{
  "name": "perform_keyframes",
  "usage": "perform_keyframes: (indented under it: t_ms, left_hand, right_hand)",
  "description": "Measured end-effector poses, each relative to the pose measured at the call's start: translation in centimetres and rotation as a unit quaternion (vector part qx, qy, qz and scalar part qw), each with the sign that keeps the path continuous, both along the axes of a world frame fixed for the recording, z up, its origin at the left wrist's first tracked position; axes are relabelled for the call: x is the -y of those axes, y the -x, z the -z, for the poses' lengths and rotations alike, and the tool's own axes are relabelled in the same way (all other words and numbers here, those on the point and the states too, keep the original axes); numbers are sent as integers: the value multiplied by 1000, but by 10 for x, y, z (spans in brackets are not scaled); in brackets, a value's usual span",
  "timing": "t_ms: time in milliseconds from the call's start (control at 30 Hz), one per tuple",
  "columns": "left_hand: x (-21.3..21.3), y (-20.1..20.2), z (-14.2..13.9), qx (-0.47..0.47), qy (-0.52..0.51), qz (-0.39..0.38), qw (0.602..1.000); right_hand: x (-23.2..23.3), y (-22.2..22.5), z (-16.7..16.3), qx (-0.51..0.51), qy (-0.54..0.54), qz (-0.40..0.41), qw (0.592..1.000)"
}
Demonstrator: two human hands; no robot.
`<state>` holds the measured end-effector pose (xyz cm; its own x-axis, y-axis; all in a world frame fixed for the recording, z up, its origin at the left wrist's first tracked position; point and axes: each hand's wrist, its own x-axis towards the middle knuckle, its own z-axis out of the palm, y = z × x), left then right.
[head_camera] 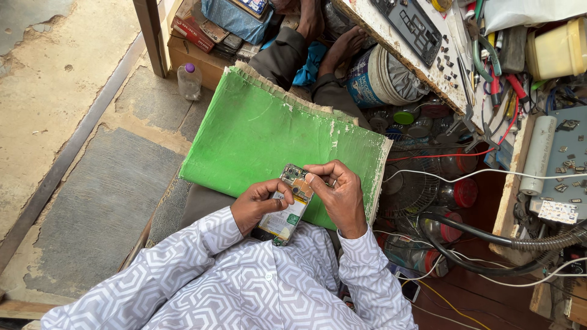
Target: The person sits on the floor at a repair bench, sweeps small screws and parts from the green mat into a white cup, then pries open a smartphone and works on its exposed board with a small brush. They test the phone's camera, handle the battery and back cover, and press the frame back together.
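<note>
Both your hands meet over the opened mobile phone with its back cover off (288, 205), which sits above the near edge of the flat green board with frayed, chipped edges (269, 137) lying across your lap. Your left hand (257, 205) wraps the phone's lower body from the side, fingers curled tight around it. Your right hand (339, 192) comes in from the other side, thumb and forefinger pinched narrow on the exposed circuit parts at the phone's upper end — whether they grip a small piece there, you cannot tell.

Beyond the board's far left corner stands a small clear plastic bottle with a purple cap (189, 79), what it holds unclear. Beyond the far right corner sits a round white-and-blue plastic bucket (376, 79), tipped against the bench, contents hidden. Right of the board, under the bench, lie clear jars with red lids (465, 192) among a white cable (483, 174) and a ribbed black hose (489, 235). Further right, a pale yellow plastic tub (556, 52) rests on the cluttered bench — smooth-sided, with its lid on.
</note>
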<state>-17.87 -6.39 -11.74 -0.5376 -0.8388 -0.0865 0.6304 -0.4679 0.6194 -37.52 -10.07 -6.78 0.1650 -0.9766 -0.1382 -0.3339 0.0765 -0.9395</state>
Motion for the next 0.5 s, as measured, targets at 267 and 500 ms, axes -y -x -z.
perform_keyframes:
  t_ms: [267, 500]
  left_hand:
    - [-7, 5, 10, 77, 75, 1, 994]
    - [-10, 7, 14, 140, 123, -17, 982]
  right_hand:
    - [-1, 0, 2, -55, 18, -1, 998]
    - [-4, -1, 2, -40, 11, 1, 999]
